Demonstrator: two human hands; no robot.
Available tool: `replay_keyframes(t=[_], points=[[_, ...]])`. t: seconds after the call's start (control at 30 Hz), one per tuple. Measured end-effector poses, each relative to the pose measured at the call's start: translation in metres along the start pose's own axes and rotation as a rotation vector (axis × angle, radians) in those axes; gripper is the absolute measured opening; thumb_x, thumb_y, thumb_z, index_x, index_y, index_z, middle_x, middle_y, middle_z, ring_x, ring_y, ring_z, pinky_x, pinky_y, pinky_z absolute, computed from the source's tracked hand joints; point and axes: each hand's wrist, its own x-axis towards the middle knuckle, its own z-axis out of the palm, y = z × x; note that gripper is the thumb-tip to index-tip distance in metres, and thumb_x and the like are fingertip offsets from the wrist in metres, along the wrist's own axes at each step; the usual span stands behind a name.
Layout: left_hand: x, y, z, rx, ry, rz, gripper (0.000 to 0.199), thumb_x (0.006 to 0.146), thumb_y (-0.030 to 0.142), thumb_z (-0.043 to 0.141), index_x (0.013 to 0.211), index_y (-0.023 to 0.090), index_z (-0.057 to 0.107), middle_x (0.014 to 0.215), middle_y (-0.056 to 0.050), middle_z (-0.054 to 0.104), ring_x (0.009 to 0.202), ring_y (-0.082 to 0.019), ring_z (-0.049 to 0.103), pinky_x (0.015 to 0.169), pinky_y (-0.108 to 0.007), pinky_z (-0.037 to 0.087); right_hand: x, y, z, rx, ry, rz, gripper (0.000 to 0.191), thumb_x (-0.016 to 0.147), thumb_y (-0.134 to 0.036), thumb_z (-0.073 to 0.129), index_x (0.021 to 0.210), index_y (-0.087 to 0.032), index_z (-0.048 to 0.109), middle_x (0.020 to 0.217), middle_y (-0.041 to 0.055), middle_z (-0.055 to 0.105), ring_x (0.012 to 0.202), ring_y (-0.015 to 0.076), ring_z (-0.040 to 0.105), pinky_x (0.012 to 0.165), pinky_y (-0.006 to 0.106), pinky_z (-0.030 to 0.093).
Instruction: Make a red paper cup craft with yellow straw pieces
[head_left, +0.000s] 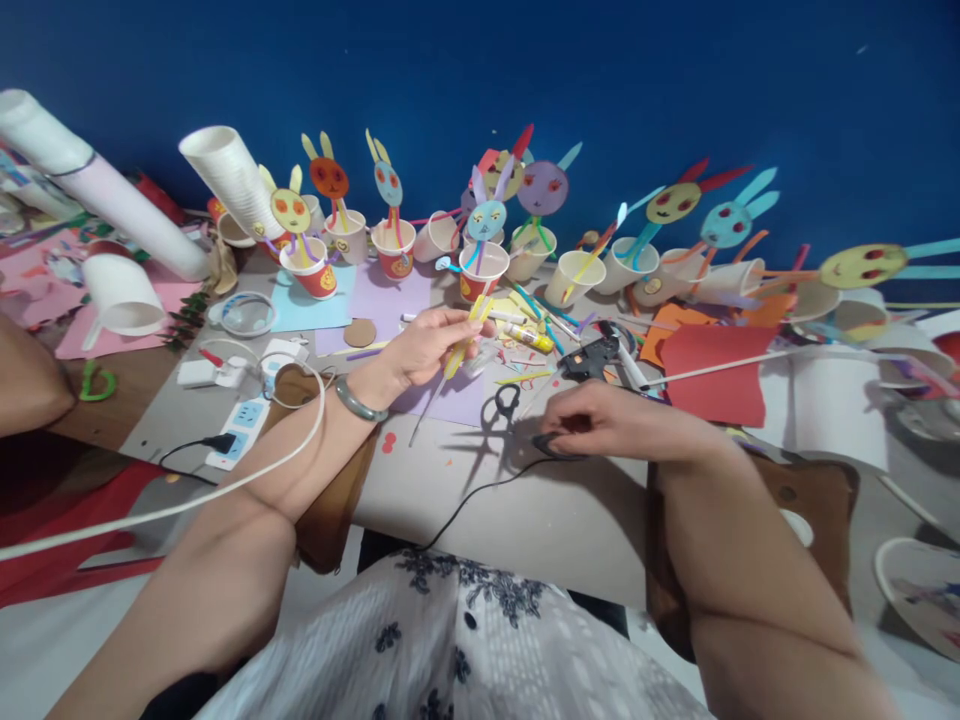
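My left hand [429, 350] pinches a narrow yellow strip [458, 356], and a thin pale stick [427, 412] slants down from the same grip. Curled fingers of my right hand [604, 420] hold one black loop of a pair of scissors [504, 403]. The scissors are spread open low over the table, with their blades pointing left toward the space below my left hand. Purple paper [420, 403] lies under the left hand. Just beyond it are a yellow glue stick [529, 337] and small paper scraps. A black glue gun [592, 356] rests behind my right hand.
Paper cups [394, 262] with rabbit faces on coloured stems line the blue wall. Red paper [716, 375] and a white roll [840, 405] lie right. A power strip [244, 425] is at left, with a white cable [300, 445] crossing my left arm. Another person's arm [34, 385] shows far left.
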Motion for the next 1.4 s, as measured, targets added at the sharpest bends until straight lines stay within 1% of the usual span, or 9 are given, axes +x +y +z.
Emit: replay_keyframes(t=[0.07,0.27,0.4,0.57,0.77,0.93,1.03,1.2,1.4], points=[[0.000,0.000,0.000,-0.033,-0.024,0.022,0.023,0.081,0.027,0.083,0.086,0.007,0.074,0.061,0.000,0.062,0.055,-0.007,0.057,0.054,-0.020,0.045,-0.015,0.003,-0.014,0.131,-0.005,-0.144,0.023,0.090,-0.040,0.069,0.084,-0.019,0.076,0.072,0.0010,0.061,0.068,0.0131,0.055,0.064,0.026,0.044],[0.001,0.001,0.000,-0.012,-0.034,-0.013,0.019,0.085,0.027,0.078,0.086,0.009,0.073,0.059,0.001,0.062,0.053,-0.007,0.058,0.053,-0.020,0.046,-0.029,0.012,-0.024,0.483,0.283,-0.483,0.008,0.086,-0.033,0.076,0.089,-0.029,0.082,0.123,0.0105,0.065,0.106,0.0210,0.064,0.091,0.040,0.052],[0.001,0.002,-0.001,-0.008,-0.049,0.003,0.023,0.083,0.029,0.081,0.086,0.009,0.072,0.058,0.002,0.060,0.054,-0.008,0.059,0.060,-0.023,0.053,-0.023,0.017,-0.017,0.556,0.353,-0.541,0.009,0.082,-0.033,0.080,0.091,-0.031,0.082,0.134,0.0082,0.064,0.108,0.0211,0.065,0.098,0.043,0.051],[0.000,0.005,-0.001,0.004,-0.046,-0.003,0.032,0.079,0.035,0.085,0.090,0.008,0.072,0.062,0.001,0.062,0.056,-0.007,0.059,0.051,-0.018,0.044,-0.018,0.021,-0.010,0.629,0.501,-0.546,0.012,0.085,-0.039,0.076,0.085,-0.028,0.079,0.144,0.0085,0.059,0.117,0.0249,0.062,0.104,0.046,0.049],[-0.002,0.007,-0.001,-0.023,-0.072,-0.006,0.032,0.079,0.035,0.085,0.090,0.009,0.072,0.061,0.001,0.061,0.053,-0.008,0.057,0.046,-0.019,0.040,-0.014,0.027,-0.006,0.678,0.653,-0.485,0.017,0.081,-0.043,0.078,0.081,-0.026,0.075,0.147,0.0077,0.057,0.113,0.0257,0.063,0.099,0.048,0.052],[-0.002,0.008,0.000,-0.051,-0.098,0.026,0.034,0.075,0.034,0.088,0.088,0.007,0.072,0.060,0.003,0.059,0.052,-0.005,0.055,0.052,-0.019,0.045,-0.014,0.026,-0.003,0.714,0.605,-0.500,0.017,0.081,-0.041,0.079,0.088,-0.028,0.071,0.087,0.0040,0.069,0.093,0.0254,0.068,0.078,0.042,0.055],[-0.003,0.008,0.001,-0.061,-0.107,0.049,0.031,0.076,0.034,0.088,0.084,0.008,0.072,0.057,0.004,0.057,0.051,-0.004,0.052,0.055,-0.019,0.046,-0.016,0.014,-0.004,0.656,0.554,-0.445,0.019,0.084,-0.040,0.078,0.087,-0.025,0.066,0.077,0.0011,0.064,0.077,0.0201,0.067,0.072,0.038,0.053],[-0.004,0.008,0.004,-0.055,-0.078,0.067,0.024,0.081,0.031,0.084,0.082,0.009,0.074,0.056,0.004,0.055,0.051,-0.004,0.050,0.057,-0.019,0.046,-0.023,-0.008,-0.008,0.555,0.634,-0.177,0.041,0.076,-0.042,0.087,0.091,-0.026,0.053,0.080,0.0019,0.066,0.088,0.0212,0.070,0.069,0.031,0.054],[-0.003,0.008,0.004,-0.021,-0.067,0.089,0.024,0.084,0.033,0.081,0.082,0.010,0.074,0.051,0.005,0.050,0.050,-0.005,0.048,0.054,-0.019,0.041,-0.023,-0.010,-0.012,0.187,0.875,0.141,0.059,0.061,-0.044,0.091,0.095,-0.025,0.047,0.082,0.0000,0.067,0.052,0.0073,0.045,0.047,0.024,0.036]])
